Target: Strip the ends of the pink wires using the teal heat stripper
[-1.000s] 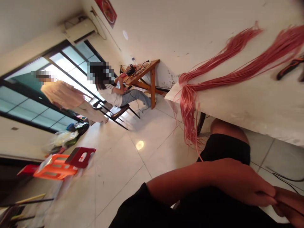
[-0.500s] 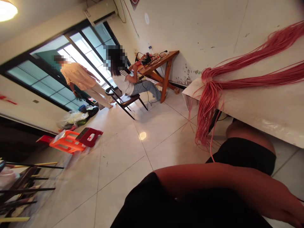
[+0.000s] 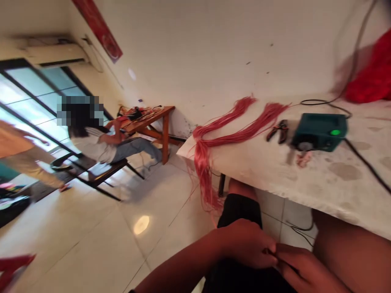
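My left hand (image 3: 252,246) and my right hand (image 3: 301,264) meet above my lap, over black shorts. Both have curled, closed fingers, and the fingertips touch. Whatever may lie between them is too dark and small to make out. On the table (image 3: 250,162) beyond lies a tied bundle of pink-red wires (image 3: 203,154); two strands lie across the top and a loose tail hangs off the corner. A pair of dark-handled pliers (image 3: 278,131) rests beside a dark green machine (image 3: 322,130) with a lit green button. Neither hand touches these.
Red material (image 3: 371,77) is heaped at the table's far right, near a black cable. To the left, a person (image 3: 91,140) sits on a chair at a wooden table (image 3: 149,120) with wires on it. Another person's orange top (image 3: 15,140) shows at the left edge.
My view has swung right, bringing the green machine, pliers and red material into sight. My hands now show together above my lap; earlier mainly one forearm was visible. The stools have mostly left view.
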### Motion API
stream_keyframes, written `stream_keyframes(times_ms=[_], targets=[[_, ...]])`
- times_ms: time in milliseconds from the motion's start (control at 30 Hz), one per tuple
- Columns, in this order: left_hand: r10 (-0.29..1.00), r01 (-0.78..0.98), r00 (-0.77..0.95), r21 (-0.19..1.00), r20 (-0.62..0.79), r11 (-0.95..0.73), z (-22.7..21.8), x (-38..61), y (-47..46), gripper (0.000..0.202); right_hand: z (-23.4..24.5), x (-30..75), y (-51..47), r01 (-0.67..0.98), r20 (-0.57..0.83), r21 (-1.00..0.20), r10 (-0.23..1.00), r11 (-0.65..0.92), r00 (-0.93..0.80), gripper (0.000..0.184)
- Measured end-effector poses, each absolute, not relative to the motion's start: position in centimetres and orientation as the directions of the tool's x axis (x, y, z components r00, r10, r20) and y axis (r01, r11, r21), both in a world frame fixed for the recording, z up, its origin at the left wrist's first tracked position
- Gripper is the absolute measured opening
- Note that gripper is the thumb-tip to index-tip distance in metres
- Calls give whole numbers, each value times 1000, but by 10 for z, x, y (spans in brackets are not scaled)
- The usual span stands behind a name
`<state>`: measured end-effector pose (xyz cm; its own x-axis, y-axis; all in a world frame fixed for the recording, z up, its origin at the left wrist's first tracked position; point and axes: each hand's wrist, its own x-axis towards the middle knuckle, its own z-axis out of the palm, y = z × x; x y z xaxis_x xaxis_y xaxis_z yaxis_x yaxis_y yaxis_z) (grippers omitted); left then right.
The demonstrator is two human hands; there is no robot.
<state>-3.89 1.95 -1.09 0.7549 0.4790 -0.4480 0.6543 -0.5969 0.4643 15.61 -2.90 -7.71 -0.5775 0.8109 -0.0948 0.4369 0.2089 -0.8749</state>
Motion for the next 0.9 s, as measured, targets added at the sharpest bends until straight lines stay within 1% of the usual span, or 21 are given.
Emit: stream_keyframes(times_ms=[100, 233, 367, 467, 567, 733, 800, 900], targets=[[501, 660, 751, 468, -430, -588, -6, -36, 24, 17, -62, 150, -24, 392, -80, -895, 786, 214, -613, 31], [522, 681, 731, 514, -440, -521, 3, -34, 20, 19, -54, 150, -25, 356, -29, -902, 790, 243, -612, 34], [541, 714, 694, 552, -475, -431, 9, -34, 16, 21, -54, 150, -27, 307, 31, -915, 803, 262, -595, 37], [549, 734, 666, 577, -505, -360, 11, -35, 14, 21, -53, 149, -28, 306, 49, -912, 815, 272, -578, 34], [557, 743, 640, 610, -530, -275, 13, -34, 13, 19, -51, 150, -28, 310, 58, -911, 829, 272, -557, 32], [592, 744, 587, 656, -553, -125, 19, -30, 13, 14, -47, 156, -24, 257, 105, -924, 832, 284, -545, 32], [604, 747, 574, 656, -553, -109, 23, -29, 12, 15, -47, 158, -23, 286, 110, -910, 841, 300, -530, 29], [598, 748, 584, 650, -549, -133, 26, -27, 12, 22, -48, 161, -21, 354, 103, -873, 837, 335, -538, 21]])
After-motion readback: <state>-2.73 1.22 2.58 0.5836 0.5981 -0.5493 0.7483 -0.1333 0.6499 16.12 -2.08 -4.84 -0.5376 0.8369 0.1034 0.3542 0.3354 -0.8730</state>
